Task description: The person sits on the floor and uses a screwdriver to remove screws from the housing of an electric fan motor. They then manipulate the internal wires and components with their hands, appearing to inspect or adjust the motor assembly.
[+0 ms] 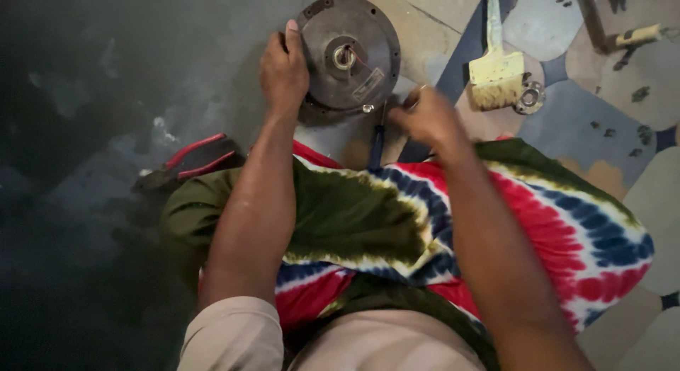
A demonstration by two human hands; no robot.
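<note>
Motor housing (348,54), round and grey, sits at upper centre of the frame; my left hand (282,73) clamps its rim, my right hand (425,116) grips a blue-handled screwdriver (377,144) just below it.

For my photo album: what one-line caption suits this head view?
Left hand steadies a round metal motor housing; right hand works beside it.

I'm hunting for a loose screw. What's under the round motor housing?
Patterned floor shows around the motor housing. The left hand grips its rim. Directly beneath is covered.
</note>
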